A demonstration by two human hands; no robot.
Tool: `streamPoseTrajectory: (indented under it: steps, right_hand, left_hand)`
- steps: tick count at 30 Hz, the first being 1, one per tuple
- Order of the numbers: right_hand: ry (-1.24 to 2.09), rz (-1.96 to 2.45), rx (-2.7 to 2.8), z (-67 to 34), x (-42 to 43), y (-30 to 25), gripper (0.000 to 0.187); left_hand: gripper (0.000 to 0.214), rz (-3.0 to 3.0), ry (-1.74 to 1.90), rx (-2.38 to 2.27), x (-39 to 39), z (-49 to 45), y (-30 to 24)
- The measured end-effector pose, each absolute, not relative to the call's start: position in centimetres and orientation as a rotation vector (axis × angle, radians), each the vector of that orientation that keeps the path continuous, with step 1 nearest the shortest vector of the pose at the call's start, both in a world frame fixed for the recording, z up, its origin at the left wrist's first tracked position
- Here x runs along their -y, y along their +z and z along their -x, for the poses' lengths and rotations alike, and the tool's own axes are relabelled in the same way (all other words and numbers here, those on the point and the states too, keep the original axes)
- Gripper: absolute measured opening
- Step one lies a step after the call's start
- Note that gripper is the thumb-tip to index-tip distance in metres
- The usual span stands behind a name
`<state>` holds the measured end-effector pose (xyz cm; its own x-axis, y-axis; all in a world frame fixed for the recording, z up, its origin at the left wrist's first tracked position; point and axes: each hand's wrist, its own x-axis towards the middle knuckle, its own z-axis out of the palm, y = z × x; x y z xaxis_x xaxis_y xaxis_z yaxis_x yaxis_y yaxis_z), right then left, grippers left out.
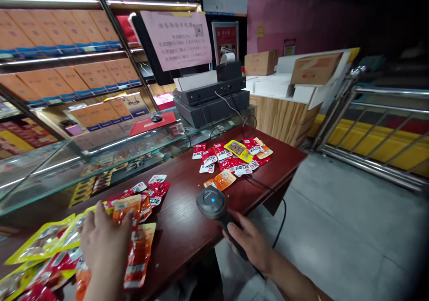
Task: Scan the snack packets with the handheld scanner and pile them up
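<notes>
Step in hand, as judged: packets are scanned one by one, and a pick from the near pile [43, 243] is being started. The L hand [103, 243] is laid flat, palm down, fingers spread and open, on the orange packet [139, 252] at the pile's 3 o'clock edge; nothing is pinched yet. The R hand [251, 243] is closed round the handle of the scanner [212, 202], whose head is held just over the table [181, 229] w/ a blue LED lit. Its cable [283, 211] is trailed off the table edge at 3 o'clock.

Next move, as judged: one packet needs to be separated from the overlapping ones w/ a thumb-and-finger pinch, then its barcode side turned to the scanner head. Which side carries the code can't be told.

Pose: the L forearm is brought in from 6 o'clock, wrist straight. The R forearm is brought in from 4 o'clock, wrist slightly cocked, head aimed approx. 11 o'clock.

The far pile [234, 158] is spread at 12 o'clock of the scanner, well apart from the near one. The till [214, 100] is set beyond it on the glass counter [67, 162].
</notes>
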<state>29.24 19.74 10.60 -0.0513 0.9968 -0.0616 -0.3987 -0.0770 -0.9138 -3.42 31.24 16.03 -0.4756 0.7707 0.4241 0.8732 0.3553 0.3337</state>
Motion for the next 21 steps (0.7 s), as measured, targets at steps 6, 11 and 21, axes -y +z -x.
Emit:
streamPoseTrajectory:
  steps: [6, 11, 21]
  right_hand:
    - [1.432, 0.99, 0.799, -31.4, -19.8, 10.4, 0.075]
    - [1.402, 0.948, 0.74, -32.5, -19.4, 10.2, 0.07]
    - [1.37, 0.977, 0.709, -33.1, -18.6, 10.7, 0.07]
  left_hand:
    - [0.055, 2.181, -0.834, 1.907, -32.4, -7.4, 15.1]
    - [0.049, 2.58, -0.488, 1.803, -34.2, -14.7, 13.9]
    - [0.023, 2.611, -0.364, 2.092, -35.1, -15.7, 14.0]
